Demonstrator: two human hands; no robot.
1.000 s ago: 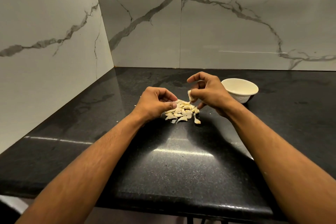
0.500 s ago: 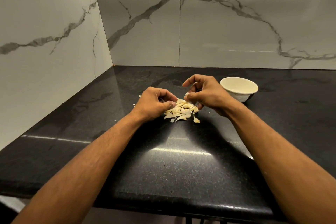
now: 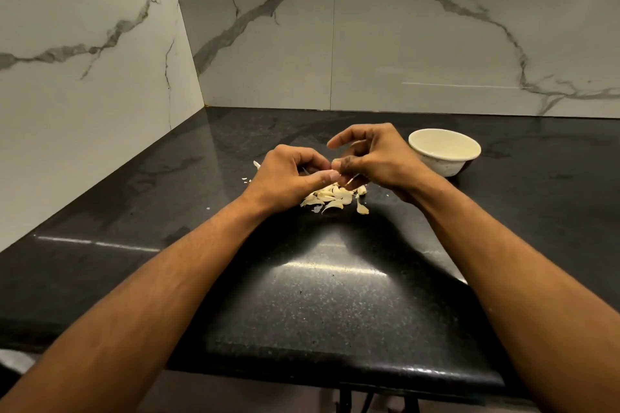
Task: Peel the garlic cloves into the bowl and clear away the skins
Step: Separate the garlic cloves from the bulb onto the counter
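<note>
Two bare forearms reach across the black speckled counter (image 3: 335, 295). Just past them a heap of pale garlic cloves and skins (image 3: 332, 198) lies on the stone. Above it, the left hand (image 3: 288, 178) curls its fingers, thumb meeting the right hand (image 3: 375, 157); both seem to pinch one small piece, mostly hidden. At two o'clock from the heap, apart, sits a cream bowl (image 3: 444, 151). Veined marble walls (image 3: 436, 43) stand behind.

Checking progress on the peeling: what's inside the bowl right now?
The bowl shows only its bare cream inner wall. Its near rim hides the bottom, so any peeled cloves there cannot be seen. The garlic pile lies on the counter, outside it.
</note>
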